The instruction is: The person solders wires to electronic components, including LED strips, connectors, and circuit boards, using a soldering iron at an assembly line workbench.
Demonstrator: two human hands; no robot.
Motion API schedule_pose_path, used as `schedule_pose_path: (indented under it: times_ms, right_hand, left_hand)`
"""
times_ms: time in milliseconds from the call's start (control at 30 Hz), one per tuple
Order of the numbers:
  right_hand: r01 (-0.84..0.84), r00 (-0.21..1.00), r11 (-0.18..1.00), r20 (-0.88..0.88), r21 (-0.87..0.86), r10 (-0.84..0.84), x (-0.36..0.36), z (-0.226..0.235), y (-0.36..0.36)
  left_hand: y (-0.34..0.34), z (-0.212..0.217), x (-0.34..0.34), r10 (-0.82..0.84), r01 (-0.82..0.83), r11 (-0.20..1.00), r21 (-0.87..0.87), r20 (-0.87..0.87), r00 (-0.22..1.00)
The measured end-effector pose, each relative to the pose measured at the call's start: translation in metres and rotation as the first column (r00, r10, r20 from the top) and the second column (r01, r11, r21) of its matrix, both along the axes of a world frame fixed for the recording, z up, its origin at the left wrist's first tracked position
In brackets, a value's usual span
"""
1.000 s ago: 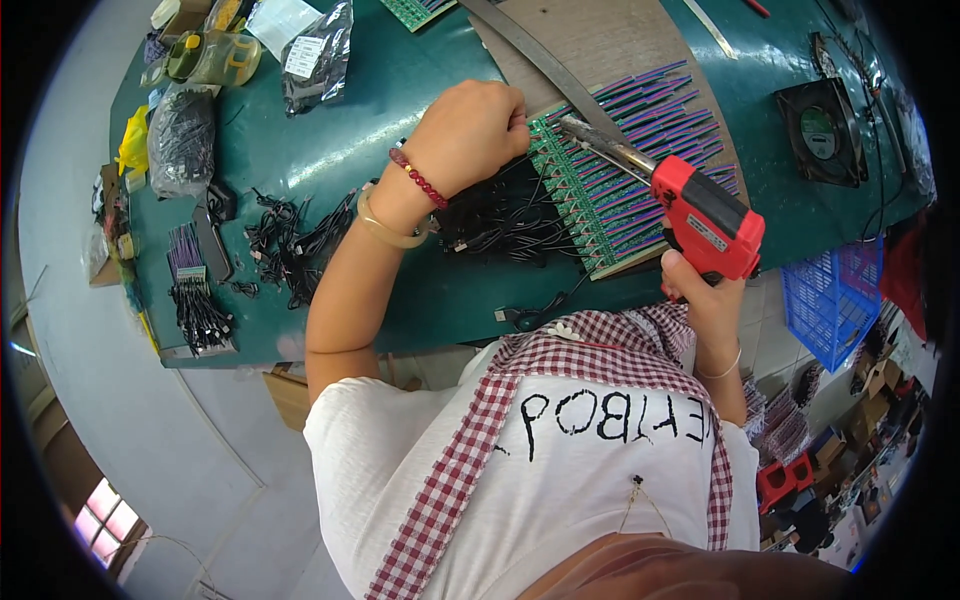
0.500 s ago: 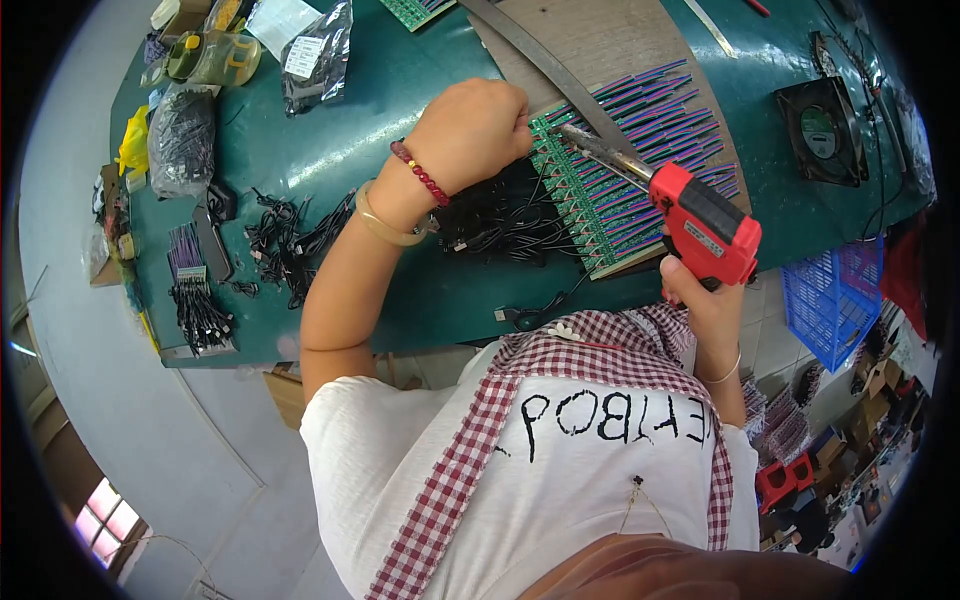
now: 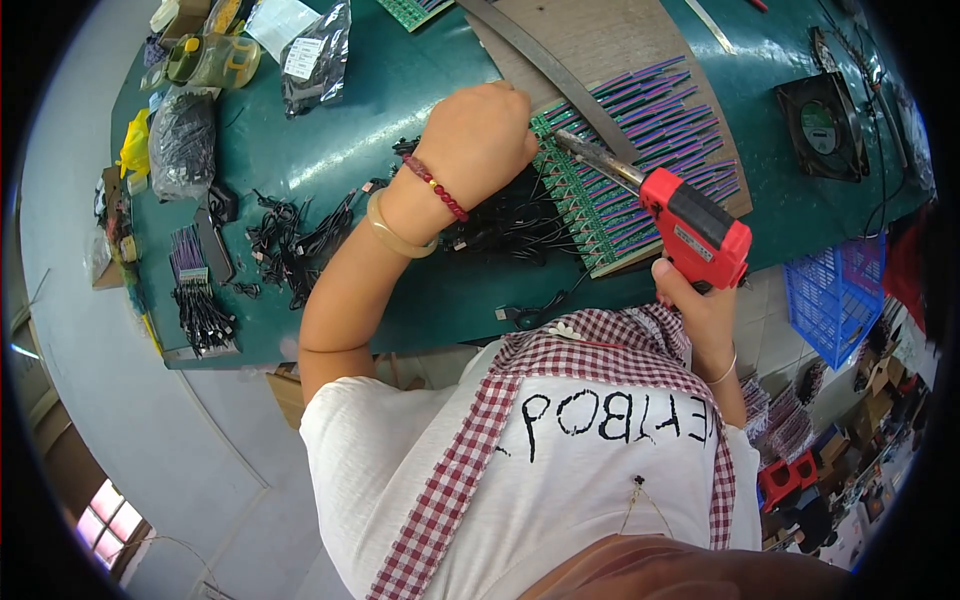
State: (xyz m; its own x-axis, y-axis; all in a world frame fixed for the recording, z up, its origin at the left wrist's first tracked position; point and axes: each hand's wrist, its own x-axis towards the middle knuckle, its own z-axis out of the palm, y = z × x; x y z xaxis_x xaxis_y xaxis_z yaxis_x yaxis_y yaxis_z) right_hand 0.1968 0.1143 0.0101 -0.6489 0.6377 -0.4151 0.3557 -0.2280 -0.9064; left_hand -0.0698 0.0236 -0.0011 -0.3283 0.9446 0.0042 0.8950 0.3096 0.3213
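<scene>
Gripping the red soldering gun (image 3: pixel 695 232) in my right hand (image 3: pixel 700 305), I am keeping my fingers wrapped tight round its handle, down near the table's near edge, so the long metal tip (image 3: pixel 595 160) is pointing up and away from me onto the row of green circuit boards (image 3: pixel 585 205). I am holding it low like this because it is letting the tip come in at a slant, reaching the solder points without the body of the gun covering them.

My left hand (image 3: pixel 480 140) is resting as a closed fist on the upper end of that same row, knuckles up; I cannot tell what, if anything, is pinched inside, since the fingers are curled under and hidden. It is sitting just beside the tip, steadying the work there.

The boards are lying side by side on a wooden board (image 3: pixel 610 50) on the green table (image 3: pixel 330 150), with their purple wires (image 3: pixel 670 110) fanning out away from me and black cables (image 3: pixel 500 225) trailing toward me, so every joint is lining up in one run. A blue basket (image 3: pixel 830 300) is standing off to my right, below the table edge.
</scene>
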Motion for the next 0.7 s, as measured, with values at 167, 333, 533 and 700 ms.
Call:
schedule_pose_path:
  times_ms: [167,333,533,700]
  right_hand:
    - [0.030,0.999,0.998,-0.031,0.047,-0.029,-0.0003,0.0023,-0.0026]
    - [0.072,0.994,0.997,-0.077,-0.033,-0.074,0.0053,0.0008,-0.0020]
    - [0.046,0.998,0.999,-0.036,0.016,-0.045,-0.0025,0.0023,-0.0044]
    - [0.017,1.000,1.000,-0.007,0.000,-0.017,0.0015,-0.0019,-0.0031]
  left_hand:
    - [-0.0006,0.0009,0.0019,0.031,-0.031,0.999,-0.032,-0.003,1.000]
    - [-0.0005,-0.0003,0.0016,0.020,-0.020,1.000,-0.023,0.005,1.000]
    - [-0.0006,0.0018,0.0018,0.029,-0.028,0.999,-0.036,0.001,1.000]
    - [0.0000,0.0018,0.0024,0.023,-0.023,0.999,-0.024,-0.001,1.000]
